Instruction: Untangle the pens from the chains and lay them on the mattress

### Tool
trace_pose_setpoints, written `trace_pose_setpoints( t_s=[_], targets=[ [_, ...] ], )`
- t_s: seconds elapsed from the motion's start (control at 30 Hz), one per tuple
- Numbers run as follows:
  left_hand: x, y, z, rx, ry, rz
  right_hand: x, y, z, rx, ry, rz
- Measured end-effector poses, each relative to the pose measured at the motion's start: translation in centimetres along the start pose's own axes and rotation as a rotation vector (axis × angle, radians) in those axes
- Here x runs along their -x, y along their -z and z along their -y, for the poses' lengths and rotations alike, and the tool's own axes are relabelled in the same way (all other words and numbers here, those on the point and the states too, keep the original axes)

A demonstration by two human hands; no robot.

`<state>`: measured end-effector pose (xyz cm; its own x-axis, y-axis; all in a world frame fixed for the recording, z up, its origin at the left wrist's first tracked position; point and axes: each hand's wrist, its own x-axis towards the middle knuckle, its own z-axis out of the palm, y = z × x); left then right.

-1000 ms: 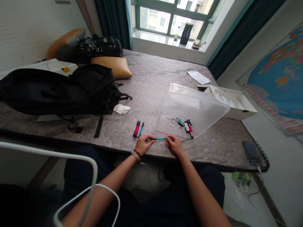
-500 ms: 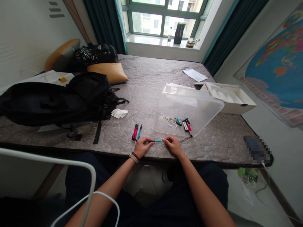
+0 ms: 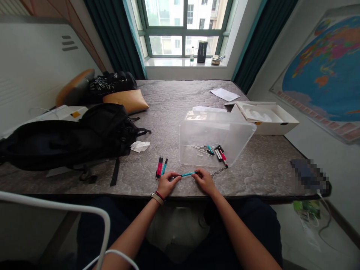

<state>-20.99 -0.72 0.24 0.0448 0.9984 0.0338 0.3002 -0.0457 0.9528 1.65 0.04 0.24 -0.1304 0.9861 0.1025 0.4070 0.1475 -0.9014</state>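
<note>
Between my two hands a teal pen (image 3: pixel 188 174) lies level just above the mattress. My left hand (image 3: pixel 168 183) pinches its dark left end, and my right hand (image 3: pixel 204 180) pinches the right end; the fingers cover both tips. Beside my left hand, several red and teal pens (image 3: pixel 161 167) rest in a row on the mattress. Beyond my right hand sits a clear plastic box (image 3: pixel 194 131), with loose pen parts (image 3: pixel 216 152) in it: thin refills, black, white and red pieces, and a teal barrel.
The quilted mattress (image 3: pixel 165 127) spreads out in front. On the left lie a black backpack (image 3: pixel 70 131), a crumpled tissue (image 3: pixel 140 146) and a tan cushion (image 3: pixel 126 101). To the right are a white box (image 3: pixel 270 123) and a blurred-out device (image 3: pixel 308 175). A white tube (image 3: pixel 95 210) crosses the lower left.
My view has tilted up, so things appear lower in the picture. The white part near my right fingers no longer shows, and the teal barrel now reaches them.
</note>
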Motion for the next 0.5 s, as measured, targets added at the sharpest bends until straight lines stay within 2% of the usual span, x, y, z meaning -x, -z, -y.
trace_pose_setpoints(
  t_s=[0.3,0.5],
  targets=[
    [-1.2,0.5,-0.7,0.409,0.183,0.04,0.3,-0.2,0.6,0.242,0.156,0.115],
    [-1.5,0.0,-0.3,0.49,0.195,0.028,0.3,-0.4,0.4,0.228,0.137,0.115]
  ],
)
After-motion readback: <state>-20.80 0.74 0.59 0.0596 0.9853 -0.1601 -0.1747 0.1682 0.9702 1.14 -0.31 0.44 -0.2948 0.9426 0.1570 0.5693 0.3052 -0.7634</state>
